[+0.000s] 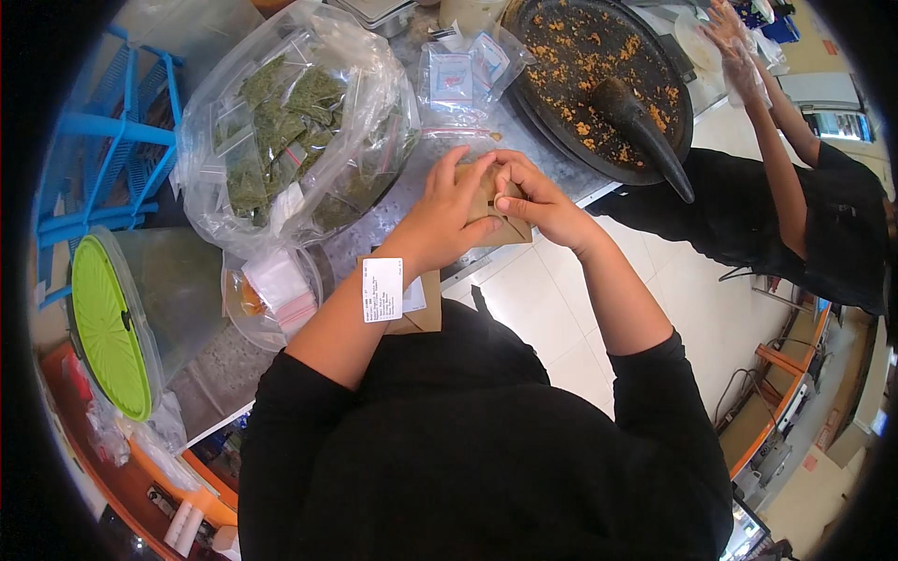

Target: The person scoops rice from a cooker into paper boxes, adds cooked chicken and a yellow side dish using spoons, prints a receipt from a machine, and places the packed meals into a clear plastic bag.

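Note:
A brown paper takeout box [511, 230] sits at the edge of the metal table, partly hidden by both hands. My left hand [459, 200] lies over its left side with fingers spread. At the box's top flap, my right hand [530, 193] has its thumb and bent fingers pinched on the paper. A printed white label [383, 289] is stuck on my left forearm. Beneath that forearm, close to my body, another brown paper box [424, 308] shows in part, with a pale label on it.
A large plastic bag [379, 70] of green leafy packets stands left. Behind are small plastic packets [451, 80] and a stone mortar [561, 84] with pestle [645, 133] and orange paste. A green-lidded container [112, 326] is at far left. A co-worker's gloved hands [736, 56] are at upper right.

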Motion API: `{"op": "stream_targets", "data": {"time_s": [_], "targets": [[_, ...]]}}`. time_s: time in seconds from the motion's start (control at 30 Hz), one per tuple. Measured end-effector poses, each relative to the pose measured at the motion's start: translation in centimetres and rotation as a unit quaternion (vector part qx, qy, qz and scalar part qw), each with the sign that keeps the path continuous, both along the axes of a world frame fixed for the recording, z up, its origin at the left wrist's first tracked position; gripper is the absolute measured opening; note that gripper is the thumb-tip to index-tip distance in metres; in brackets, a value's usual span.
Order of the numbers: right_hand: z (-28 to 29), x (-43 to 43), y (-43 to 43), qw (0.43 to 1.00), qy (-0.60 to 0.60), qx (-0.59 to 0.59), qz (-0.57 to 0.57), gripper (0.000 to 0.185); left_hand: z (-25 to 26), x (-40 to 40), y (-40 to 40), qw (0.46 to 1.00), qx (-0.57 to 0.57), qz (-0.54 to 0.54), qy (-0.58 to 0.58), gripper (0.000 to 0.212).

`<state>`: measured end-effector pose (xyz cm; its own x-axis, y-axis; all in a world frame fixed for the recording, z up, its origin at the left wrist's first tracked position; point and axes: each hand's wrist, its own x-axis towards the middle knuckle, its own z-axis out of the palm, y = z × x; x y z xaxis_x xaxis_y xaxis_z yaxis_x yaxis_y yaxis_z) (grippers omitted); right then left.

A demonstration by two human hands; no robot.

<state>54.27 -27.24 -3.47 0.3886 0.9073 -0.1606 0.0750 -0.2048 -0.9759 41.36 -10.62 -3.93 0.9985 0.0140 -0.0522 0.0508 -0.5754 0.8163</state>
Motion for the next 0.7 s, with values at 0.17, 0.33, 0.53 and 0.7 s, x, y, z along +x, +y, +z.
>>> {"op": "stream_targets", "data": {"time_s": [0.17, 0.33, 0.53, 0.7], "targets": [[0.4, -0.4, 0.7, 0.995, -0.097, -0.021, 0.032, 0.02, 0.2, 0.1, 0.1, 1.0, 0.01, 0.006, 0.023, 0.097], [0.9, -0.7, 1.1, 0.992, -0.121, -0.022, 0.0, 0.026, 0.2, 0.2, -0.1, 0.999, 0.033, -0.007, 0.006, 0.112], [0.6, -0.5, 1.2, 0.993, -0.112, -0.031, -0.005, 0.024, 0.1, 0.3, -0.6, 0.999, 0.037, 0.011, 0.0, 0.103], [0.5, -0.4, 1.2, 0.999, -0.045, -0.008, -0.016, 0.015, 0.1, 0.3, -0.2, 1.0, 0.008, 0.009, 0.008, 0.086]]}}
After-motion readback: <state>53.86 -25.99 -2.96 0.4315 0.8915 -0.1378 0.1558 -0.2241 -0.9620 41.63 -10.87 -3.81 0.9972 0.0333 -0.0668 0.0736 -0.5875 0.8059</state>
